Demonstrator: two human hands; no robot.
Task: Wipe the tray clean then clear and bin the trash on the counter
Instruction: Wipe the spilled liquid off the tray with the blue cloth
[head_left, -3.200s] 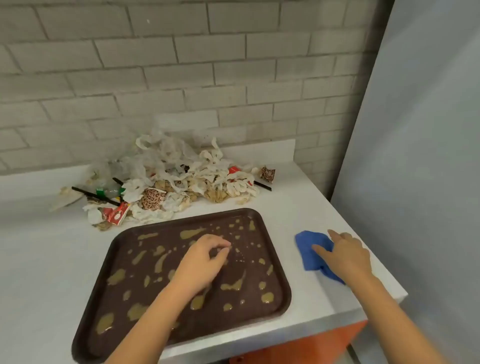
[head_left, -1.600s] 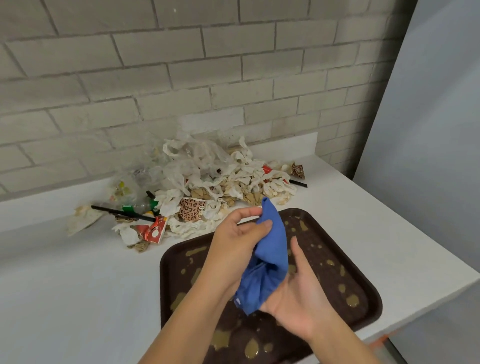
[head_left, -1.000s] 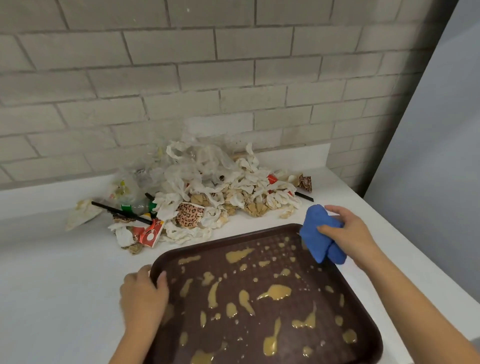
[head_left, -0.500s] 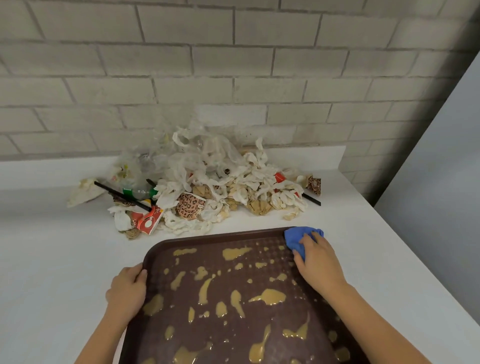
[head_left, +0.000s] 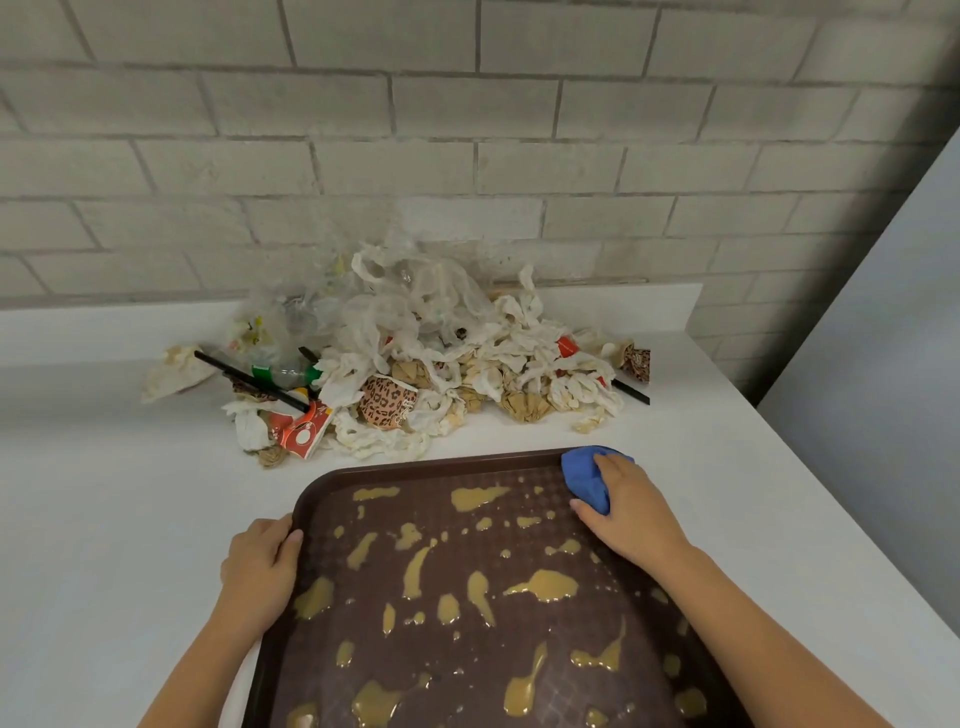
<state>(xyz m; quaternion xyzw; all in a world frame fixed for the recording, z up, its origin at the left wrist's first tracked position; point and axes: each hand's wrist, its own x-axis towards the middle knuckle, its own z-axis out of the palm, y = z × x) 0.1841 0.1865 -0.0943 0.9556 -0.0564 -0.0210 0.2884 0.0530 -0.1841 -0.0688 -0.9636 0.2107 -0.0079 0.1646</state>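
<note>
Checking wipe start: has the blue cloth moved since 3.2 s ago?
Yes. The blue cloth left the bare counter right of the tray and now sits on the tray's far right corner, nearer the trash pile, under the right hand.

The white counter (head_left: 104, 519) is carrying a smeared brown tray (head_left: 374, 587) at its near edge, with a trash pile (head_left: 415, 358) lying behind it against the back wall.

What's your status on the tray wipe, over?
Left hand grips tray left edge. Right hand grips blue cloth at far right corner; spills unwiped. Trash pile on counter behind tray, not obstructing.
</note>
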